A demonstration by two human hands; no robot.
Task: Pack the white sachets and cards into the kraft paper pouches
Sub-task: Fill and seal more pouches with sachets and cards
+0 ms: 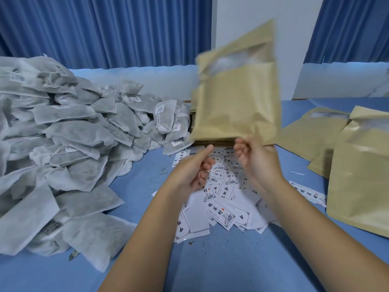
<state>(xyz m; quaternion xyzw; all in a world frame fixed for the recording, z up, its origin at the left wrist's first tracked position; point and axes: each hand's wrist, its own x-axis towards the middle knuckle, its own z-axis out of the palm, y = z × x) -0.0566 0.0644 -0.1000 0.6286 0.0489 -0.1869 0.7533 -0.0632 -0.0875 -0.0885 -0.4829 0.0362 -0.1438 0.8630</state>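
My right hand (255, 159) holds a kraft paper pouch (237, 98) by its bottom edge, up above the table; the pouch is blurred and its clear window faces me near the top. My left hand (194, 168) hovers just below the pouch's lower left corner, thumb stretched up, fingers loosely curled, with nothing in it. A big heap of white sachets (73, 133) fills the left side of the table. Printed white cards (221, 199) lie scattered under both hands.
A stack of flat kraft pouches (212, 142) lies behind the cards, partly hidden by the held pouch. Two more kraft pouches (357, 175) rest at the right, one card (307, 192) beside them. The table has a blue cloth (210, 260); blue curtains hang behind.
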